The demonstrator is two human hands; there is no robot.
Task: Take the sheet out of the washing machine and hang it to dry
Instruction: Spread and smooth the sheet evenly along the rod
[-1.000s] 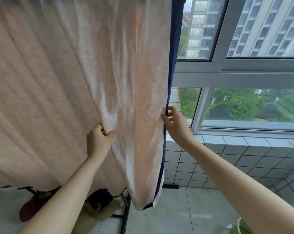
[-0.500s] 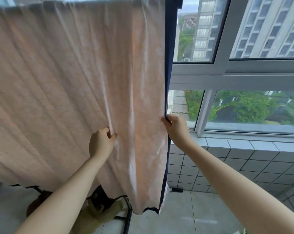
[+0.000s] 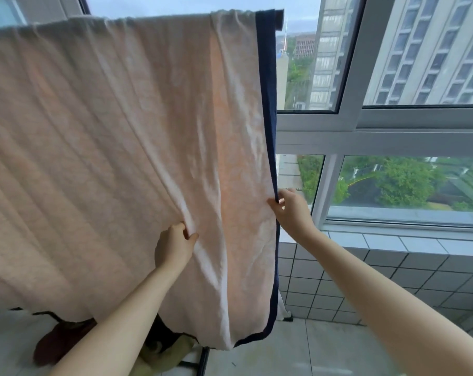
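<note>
Sheet: the peach sheet (image 3: pixel 116 147) hangs over the drying rail (image 3: pixel 278 19), now spread flatter than a second ago.
Left hand (image 3: pixel 175 246): grip pinches a fold.
Right hand (image 3: pixel 291 207): grip apparently pinches the navy edge (image 3: pixel 268 118), lower than before.
Meaning: hanging nearly done, smoothing remains.

Readable text: none
Labels or brands: none can be made out
Numbers or signs: none can be made out
</note>
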